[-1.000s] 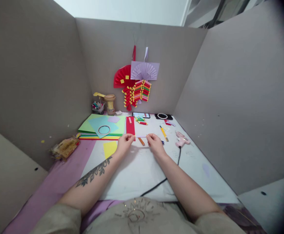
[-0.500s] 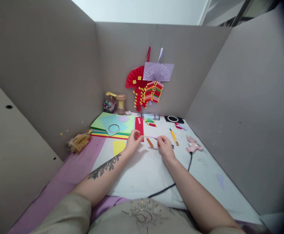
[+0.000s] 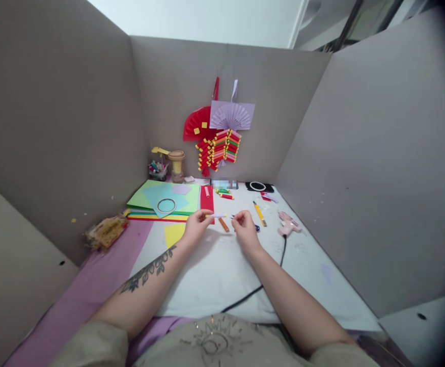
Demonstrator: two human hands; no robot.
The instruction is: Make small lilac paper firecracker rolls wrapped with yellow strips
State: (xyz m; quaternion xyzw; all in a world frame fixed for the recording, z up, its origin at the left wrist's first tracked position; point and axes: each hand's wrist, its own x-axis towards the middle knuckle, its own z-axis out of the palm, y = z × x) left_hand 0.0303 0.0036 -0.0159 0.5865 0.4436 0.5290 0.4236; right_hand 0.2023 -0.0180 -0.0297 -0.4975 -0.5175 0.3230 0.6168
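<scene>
My left hand [image 3: 198, 224] pinches a thin lilac paper roll [image 3: 218, 215] with yellow ends, held level above the table. My right hand [image 3: 245, 230] is closed just to the right of it, apart from the roll. A small dark tip shows at its fingertips; what it belongs to is hidden. A blue scissor-like handle [image 3: 257, 228] shows beside this hand, and I cannot tell whether it is held. Between the hands lies an orange-brown roll [image 3: 223, 225]. Behind them are a red sheet [image 3: 207, 203] and a red roll with yellow ends [image 3: 227, 197].
Coloured paper sheets [image 3: 142, 196] with a tape roll [image 3: 166, 205] lie left. A yellow cutter knife [image 3: 259, 214] and a pink glue gun [image 3: 288, 224] with a black cable [image 3: 245, 295] are right. Paper fans [image 3: 232, 116] with firecracker strings [image 3: 226, 148] hang on the back panel.
The lilac roll, earlier at my right fingertips, is now in my left hand. My left fingers have closed. The whole view has shifted, so table things appear farther left.
</scene>
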